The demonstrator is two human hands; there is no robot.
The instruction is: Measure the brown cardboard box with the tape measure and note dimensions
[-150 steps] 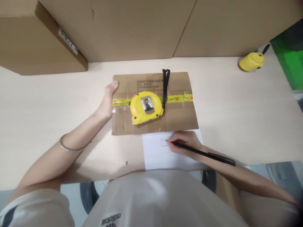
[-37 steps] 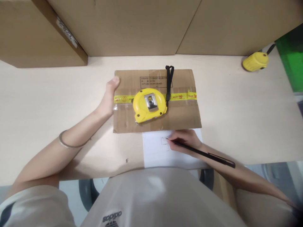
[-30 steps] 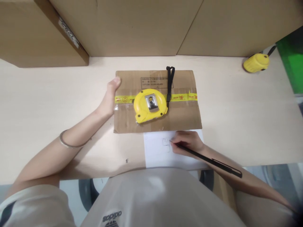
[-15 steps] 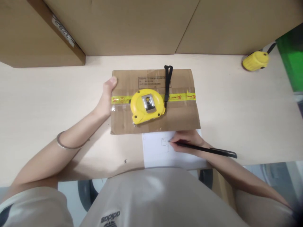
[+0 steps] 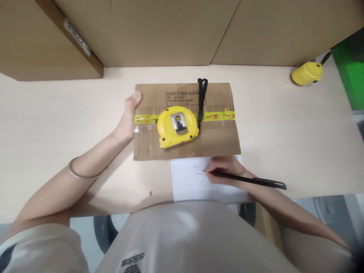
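A flat cardboard box (image 5: 216,136) sealed with yellow tape lies on the desk (image 5: 42,121). On top of it rests a yellow tape measure (image 5: 176,126) with a black wrist strap. My left hand (image 5: 127,118) clasps the box's left edge, thumb on top. My right hand (image 5: 224,170) is closed on a black pen (image 5: 250,181), whose tip touches a white sheet of paper (image 5: 187,184) just in front of the box. A small sketch shows on the sheet beside the pen tip.
Large cardboard boxes (image 5: 153,30) line the back of the desk, one more at the far left (image 5: 42,41). A second yellow tape measure (image 5: 307,73) lies at the back right beside a green object (image 5: 349,72). The desk's front edge runs along my torso.
The pen has shifted slightly over the sketch as my right hand writes. My left hand stays on the box's left edge. The view has wobbled a little.
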